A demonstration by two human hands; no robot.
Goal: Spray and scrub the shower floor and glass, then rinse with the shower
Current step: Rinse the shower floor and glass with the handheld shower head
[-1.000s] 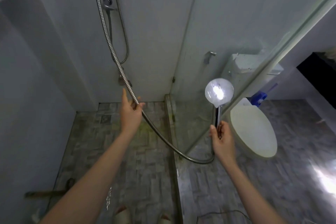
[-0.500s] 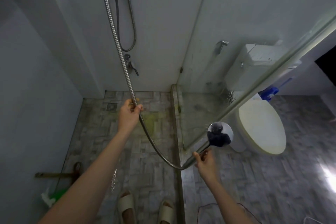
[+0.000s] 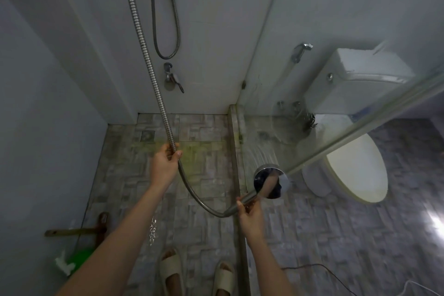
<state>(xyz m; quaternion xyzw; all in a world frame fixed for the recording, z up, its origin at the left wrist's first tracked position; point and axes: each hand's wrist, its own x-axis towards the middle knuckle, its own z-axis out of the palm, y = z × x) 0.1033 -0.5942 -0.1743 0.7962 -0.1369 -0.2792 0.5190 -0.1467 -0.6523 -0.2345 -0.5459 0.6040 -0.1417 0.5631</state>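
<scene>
My right hand grips the handle of the chrome shower head, whose shiny back faces me. Water fans out from it onto the lower part of the glass panel. My left hand is closed around the metal shower hose, which hangs from the top of the wall and loops under to the handle. The shower floor is grey patterned tile with a yellow-green stain in front of my left hand and a small square drain at the back.
A tap lever sits on the back wall. Behind the glass stands a white toilet with its cistern. A brush handle and a green spray bottle lie at the lower left. My sandalled feet stand below.
The shower head has dropped from upright at chest height to low and tilted toward the glass, and water now sprays onto the panel. My view has tilted down.
</scene>
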